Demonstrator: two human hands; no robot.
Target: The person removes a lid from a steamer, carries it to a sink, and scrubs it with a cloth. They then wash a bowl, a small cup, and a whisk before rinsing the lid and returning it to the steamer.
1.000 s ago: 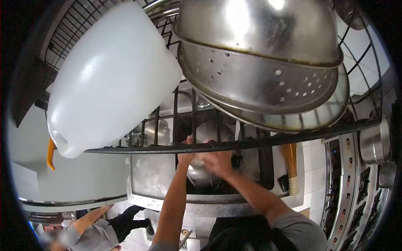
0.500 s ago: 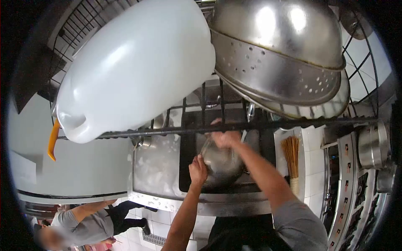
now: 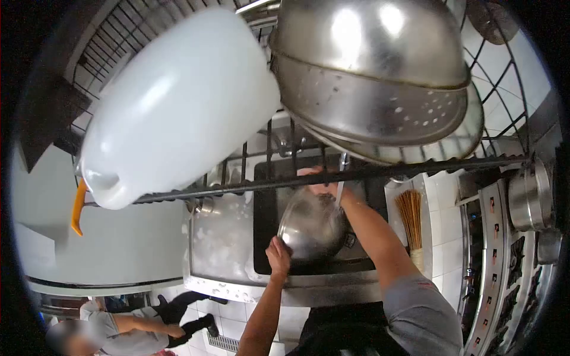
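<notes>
A round stainless steel bowl (image 3: 312,231) is tilted in the dark sink basin (image 3: 266,237). My left hand (image 3: 278,258) grips its near left rim, thumb on top. My right hand (image 3: 320,183) is at the far side of the bowl, partly behind the rack's black bar; its fingers are mostly hidden, so what it may hold does not show. Beside my right wrist, a stream of water (image 3: 339,193) runs down from the faucet (image 3: 344,159).
A black wire rack (image 3: 237,188) crosses above the sink, bearing a big white plastic container (image 3: 178,107) and stacked metal bowls and a colander (image 3: 371,101). A bamboo brush (image 3: 409,213) lies right of the basin. Burners (image 3: 504,270) line the right; another person (image 3: 136,326) is lower left.
My right hand has moved slightly up and is less blurred. The bowl's tilt has changed, with more of its shiny side showing. My left hand has shifted slightly down along the rim.
</notes>
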